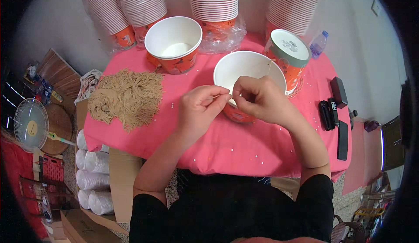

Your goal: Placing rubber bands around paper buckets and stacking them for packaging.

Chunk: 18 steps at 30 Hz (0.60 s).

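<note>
A white-lined paper bucket (227,68) with an orange outside stands before me, its mouth up. My left hand (200,105) pinches thumb and forefinger together at the bucket's near left rim, where a thin pale cord seems to lie between the fingertips. Close against it, my right hand (259,95) is curled over the near rim, fingers closed; what they grip is too small to make out. A piece of tan cord (269,66) hangs at the far right of the same rim. Left of the bucket lies a heap of cut tan cords (126,98).
More paper buckets (173,25) stand behind, with tall wrapped stacks (214,1) at the wall. An upside-down bucket (289,46) and a bottle (319,44) are far right. Dark cases and a phone (342,140) lie at the right edge. Small white beads dot the pink tablecloth (227,160).
</note>
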{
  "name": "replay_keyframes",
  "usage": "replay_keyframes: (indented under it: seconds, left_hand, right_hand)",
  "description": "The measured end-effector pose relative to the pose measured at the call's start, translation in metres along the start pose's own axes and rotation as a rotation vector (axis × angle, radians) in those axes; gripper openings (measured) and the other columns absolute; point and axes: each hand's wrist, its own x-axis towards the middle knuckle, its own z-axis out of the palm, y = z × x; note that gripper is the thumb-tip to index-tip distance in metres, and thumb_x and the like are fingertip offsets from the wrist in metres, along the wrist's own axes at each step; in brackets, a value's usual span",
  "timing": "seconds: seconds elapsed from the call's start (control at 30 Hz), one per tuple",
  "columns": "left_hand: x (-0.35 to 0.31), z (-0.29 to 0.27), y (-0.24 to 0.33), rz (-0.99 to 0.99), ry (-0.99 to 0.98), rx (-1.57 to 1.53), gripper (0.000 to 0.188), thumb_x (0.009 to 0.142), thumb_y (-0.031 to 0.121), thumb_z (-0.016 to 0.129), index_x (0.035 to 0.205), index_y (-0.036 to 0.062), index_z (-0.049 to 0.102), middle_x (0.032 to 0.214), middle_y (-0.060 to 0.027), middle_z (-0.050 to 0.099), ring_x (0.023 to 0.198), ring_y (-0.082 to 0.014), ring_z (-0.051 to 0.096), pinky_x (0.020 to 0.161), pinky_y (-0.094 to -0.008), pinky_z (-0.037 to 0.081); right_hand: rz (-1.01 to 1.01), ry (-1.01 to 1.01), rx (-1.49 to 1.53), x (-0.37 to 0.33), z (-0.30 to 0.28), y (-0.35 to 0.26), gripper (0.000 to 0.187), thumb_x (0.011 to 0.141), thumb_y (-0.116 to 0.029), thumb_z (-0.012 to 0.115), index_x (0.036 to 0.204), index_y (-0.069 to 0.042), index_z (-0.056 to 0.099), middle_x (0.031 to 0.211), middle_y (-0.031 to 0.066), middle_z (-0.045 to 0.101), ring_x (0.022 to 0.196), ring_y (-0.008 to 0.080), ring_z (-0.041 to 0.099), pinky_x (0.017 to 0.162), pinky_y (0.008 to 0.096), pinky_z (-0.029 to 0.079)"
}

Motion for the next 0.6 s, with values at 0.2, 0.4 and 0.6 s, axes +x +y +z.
replay_keyframes:
  seconds: [0.2, 0.4, 0.6]
  left_hand:
    - [0.003, -0.008, 0.012, 0.206, 0.027, 0.336, 0.007, 0.08, 0.005, 0.072, 0.086, 0.0042, 0.068, 0.071, -0.0078, 0.063, 0.063, -0.0143, 0.062, 0.054, -0.0288, 0.047]
    - [-0.005, -0.012, 0.004, -0.021, 0.002, 0.106, 0.007, 0.081, 0.007, 0.072, 0.087, 0.0037, 0.068, 0.073, -0.0032, 0.061, 0.059, -0.0084, 0.054, 0.053, -0.0259, 0.043]
    - [0.007, -0.013, 0.024, 0.08, -0.029, 0.196, 0.013, 0.08, 0.008, 0.073, 0.092, 0.0049, 0.068, 0.095, -0.0044, 0.059, 0.061, -0.0078, 0.048, 0.055, -0.0228, 0.042]
  right_hand:
    - [-0.112, -0.014, -0.104, -0.005, -0.005, 0.01, 0.009, 0.077, 0.005, 0.058, 0.078, -0.001, 0.052, 0.053, 0.0043, 0.041, 0.048, 0.0074, 0.039, 0.045, 0.0275, 0.034]
    - [-0.286, 0.06, -0.244, -0.007, -0.014, 0.012, 0.014, 0.073, 0.003, 0.062, 0.081, -0.003, 0.053, 0.059, 0.0088, 0.049, 0.054, 0.0231, 0.052, 0.051, 0.0345, 0.039]
    - [-0.362, 0.074, -0.396, -0.009, -0.018, 0.006, 0.019, 0.071, 0.0, 0.066, 0.085, -0.005, 0.055, 0.063, 0.0094, 0.05, 0.061, 0.0288, 0.054, 0.053, 0.0405, 0.041]
